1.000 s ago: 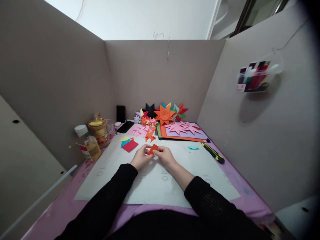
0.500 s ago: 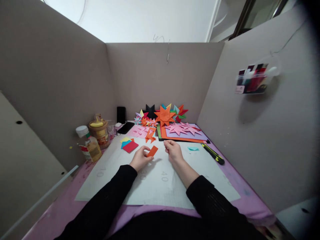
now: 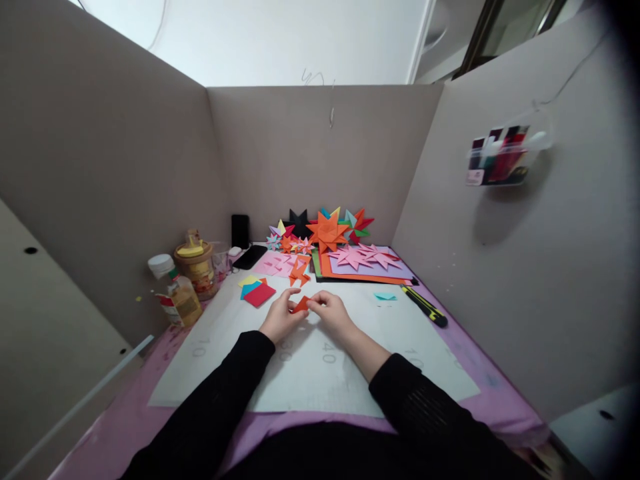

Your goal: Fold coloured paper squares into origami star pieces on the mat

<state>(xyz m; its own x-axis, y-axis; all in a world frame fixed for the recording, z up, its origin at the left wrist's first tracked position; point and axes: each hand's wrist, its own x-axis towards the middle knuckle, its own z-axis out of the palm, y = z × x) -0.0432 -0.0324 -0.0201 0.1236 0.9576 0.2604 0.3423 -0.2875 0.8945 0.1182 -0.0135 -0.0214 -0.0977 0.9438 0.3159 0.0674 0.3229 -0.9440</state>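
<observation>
A small folded orange paper point(image 3: 301, 305) is pinched between both hands above the white sheet point(image 3: 320, 387). My left hand point(image 3: 281, 317) holds it from the left, thumb below and fingers curled behind. My right hand point(image 3: 331, 311) grips its right end between thumb and forefinger. Just beyond the hands lie folded orange paper pieces point(image 3: 299, 272). To the left is a loose stack of paper squares, with a red square point(image 3: 259, 295) on top. A folded turquoise paper point(image 3: 385, 297) lies off to the right.
A yellow-black box cutter point(image 3: 424, 307) lies at right. Paper stars point(image 3: 329, 230) stand at the back; pink stars point(image 3: 355, 257) rest on stacked coloured sheets. A glue bottle point(image 3: 183, 297), a brown tub point(image 3: 197, 270) and a phone point(image 3: 251, 257) are at left. Grey partitions enclose the table.
My right hand has moved left and taken hold of the orange paper's free end. Less of the paper shows now. The left hand stays nearly in place.
</observation>
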